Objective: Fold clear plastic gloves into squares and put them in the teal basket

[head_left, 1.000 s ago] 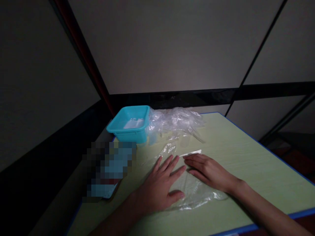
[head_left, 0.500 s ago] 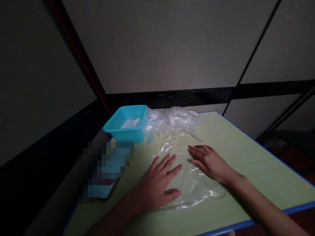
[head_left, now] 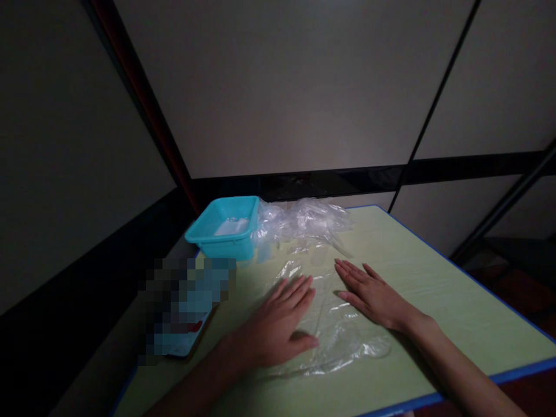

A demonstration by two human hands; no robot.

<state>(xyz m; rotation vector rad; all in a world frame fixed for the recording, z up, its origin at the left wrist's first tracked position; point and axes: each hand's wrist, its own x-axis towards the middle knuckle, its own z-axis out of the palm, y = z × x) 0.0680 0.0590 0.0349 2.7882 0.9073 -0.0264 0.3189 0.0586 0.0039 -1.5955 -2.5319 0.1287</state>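
A clear plastic bag (head_left: 336,341) lies spread flat on the table, thin and a little creased, with shiny folds along its near edge. On its left part rests my left hand (head_left: 278,324), palm down, fingers stretched out and the thumb apart. My right hand (head_left: 369,292) lies flat at the bag's right edge, its fingers pointing up and left, thumb away from them. Neither hand grips anything. The part of the bag beneath the hands is hidden.
Behind the bag sits a heap of crumpled clear plastic (head_left: 310,217). A turquoise basin (head_left: 223,246) holding a whitish packet stands beside it. A partly pixelated phone-like object (head_left: 191,324) lies at the left edge of the yellow-green table (head_left: 434,289). Wall panels close off the back.
My left hand's fingers have drawn closer together. The right hand has shifted slightly on the bag's edge. The camera has tilted up a little, so the scene sits lower.
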